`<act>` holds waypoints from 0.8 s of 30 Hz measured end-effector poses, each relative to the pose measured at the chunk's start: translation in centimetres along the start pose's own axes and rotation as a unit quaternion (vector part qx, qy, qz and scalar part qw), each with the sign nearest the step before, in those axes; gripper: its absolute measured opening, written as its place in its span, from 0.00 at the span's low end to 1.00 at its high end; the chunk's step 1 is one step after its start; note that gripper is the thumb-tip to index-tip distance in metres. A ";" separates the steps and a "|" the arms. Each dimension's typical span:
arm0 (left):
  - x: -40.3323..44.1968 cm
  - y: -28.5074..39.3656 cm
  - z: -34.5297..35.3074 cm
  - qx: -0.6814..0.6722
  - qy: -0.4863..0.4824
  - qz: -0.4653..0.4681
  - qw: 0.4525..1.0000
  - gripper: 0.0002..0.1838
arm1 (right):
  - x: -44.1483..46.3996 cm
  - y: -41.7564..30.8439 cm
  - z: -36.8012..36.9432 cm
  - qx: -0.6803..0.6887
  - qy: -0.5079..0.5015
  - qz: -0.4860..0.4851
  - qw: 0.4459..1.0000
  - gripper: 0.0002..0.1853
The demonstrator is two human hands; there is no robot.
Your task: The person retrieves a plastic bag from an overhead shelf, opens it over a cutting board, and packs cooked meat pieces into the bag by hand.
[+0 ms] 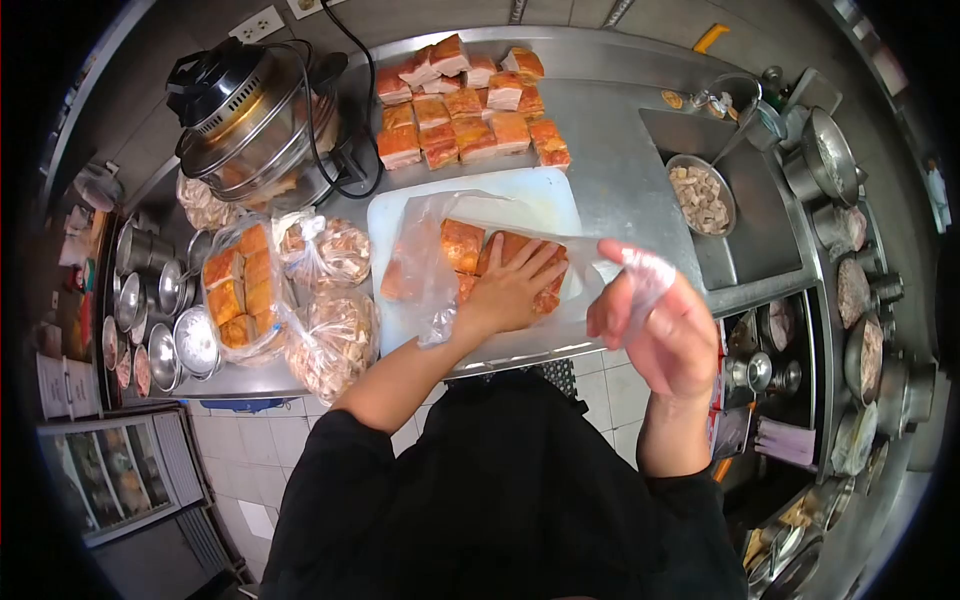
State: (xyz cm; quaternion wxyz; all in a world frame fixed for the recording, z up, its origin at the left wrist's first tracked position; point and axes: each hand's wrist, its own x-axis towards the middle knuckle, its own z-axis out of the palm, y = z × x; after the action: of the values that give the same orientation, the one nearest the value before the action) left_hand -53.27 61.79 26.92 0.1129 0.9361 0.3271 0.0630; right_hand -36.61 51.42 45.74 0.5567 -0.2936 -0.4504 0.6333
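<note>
My left hand [505, 295] lies flat with spread fingers on a clear plastic bag [425, 235] that holds several orange-brown meat blocks [462, 246]. Under the bag is a white cutting board [390, 215]. To the right, my right hand [665, 325] is raised, its fingers curled around the gathered end of the plastic. More meat blocks [465, 104] stand in rows behind the board. Left of the board are a filled bag of blocks [238, 285] and tied bags of pale pieces [333, 345].
A glass-bowl cooker [240, 125] with a black cord stands at the back left. At the right, a sink [745, 255] holds a bowl of pale chunks [698, 198]. Metal bowls [197, 342] sit at the left edge; pots [828, 150] line the right.
</note>
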 end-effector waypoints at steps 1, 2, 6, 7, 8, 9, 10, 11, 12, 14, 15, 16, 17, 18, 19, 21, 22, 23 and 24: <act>0.1 -0.2 -0.2 0.014 -0.001 0.005 1.000 0.37 | 0.7 -0.6 0.3 0.019 0.014 -0.026 0.999 0.39; 0.3 -0.4 0.0 0.016 -0.001 0.004 1.000 0.37 | 1.3 -1.1 0.7 0.012 0.015 -0.038 0.999 0.39; 0.0 -0.9 1.7 0.015 0.048 0.018 0.999 0.38 | 2.0 -1.9 1.0 0.028 -0.012 -0.057 0.998 0.40; -0.2 -1.1 1.5 0.022 0.046 0.025 0.998 0.39 | 2.1 -1.9 1.1 0.028 -0.018 -0.058 0.998 0.40; -0.6 -1.3 1.4 0.025 0.049 0.022 0.998 0.39 | 2.1 -1.9 1.0 0.012 -0.038 -0.051 0.998 0.36; -1.1 -1.7 0.9 0.005 0.055 0.023 0.998 0.41 | 2.0 -2.1 0.7 -0.005 -0.055 -0.044 0.997 0.33; -1.6 -2.1 -0.1 -0.014 0.062 0.024 0.998 0.43 | 1.9 -2.3 0.4 -0.019 -0.066 -0.038 0.997 0.31; -2.4 -2.8 -1.2 -0.012 0.064 0.023 0.998 0.43 | 1.6 -2.3 0.4 -0.020 -0.068 -0.039 0.997 0.31; -3.7 -3.3 -3.4 0.009 0.057 -0.075 0.996 0.46 | 1.3 -2.2 0.3 -0.045 -0.055 -0.023 0.997 0.35; -5.5 -4.6 -4.3 0.027 0.042 -0.176 0.983 0.49 | 1.0 -1.5 0.2 -0.068 -0.058 0.000 0.996 0.37; -5.9 -5.3 -4.1 -0.016 -0.001 -0.211 0.977 0.50 | 0.9 -1.3 0.4 -0.065 -0.059 0.003 0.996 0.37; -6.1 -5.7 -3.9 -0.058 -0.041 -0.245 0.967 0.52 | 0.9 -1.3 0.8 -0.068 -0.056 0.012 0.996 0.38; -6.2 -5.9 -3.5 -0.053 -0.038 -0.245 0.967 0.52 | 1.0 -1.4 1.2 -0.072 -0.053 0.013 0.996 0.38; -6.3 -5.8 -3.4 -0.047 -0.018 -0.238 0.970 0.51 | 1.2 -1.4 1.2 -0.049 -0.042 -0.001 0.998 0.36; -6.1 -5.9 -3.6 -0.040 0.003 -0.228 0.973 0.50 | 1.3 -1.5 0.9 -0.049 -0.045 -0.010 0.998 0.36; -5.9 -7.3 -4.9 -0.076 0.004 -0.210 0.975 0.47 | 1.2 -1.6 -0.1 -0.092 -0.057 0.017 0.994 0.34; -6.2 -7.8 -6.1 -0.118 0.000 -0.197 0.973 0.43 | 0.6 -1.6 -0.2 -0.085 -0.060 0.043 0.994 0.32; -6.8 -8.5 -7.4 -0.115 0.004 -0.194 0.974 0.43 | 0.1 -1.4 -0.3 -0.087 -0.062 0.038 0.994 0.32; -7.8 -8.9 -9.5 -0.182 0.032 -0.186 0.965 0.39 | -0.5 -1.2 -0.5 -0.092 -0.088 0.074 0.989 0.29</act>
State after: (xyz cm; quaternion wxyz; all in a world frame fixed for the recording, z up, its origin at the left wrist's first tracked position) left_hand -66.48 65.31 33.53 0.2808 0.8199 0.4819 0.1294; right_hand -35.51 51.08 46.54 0.4368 -0.3191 -0.5309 0.6523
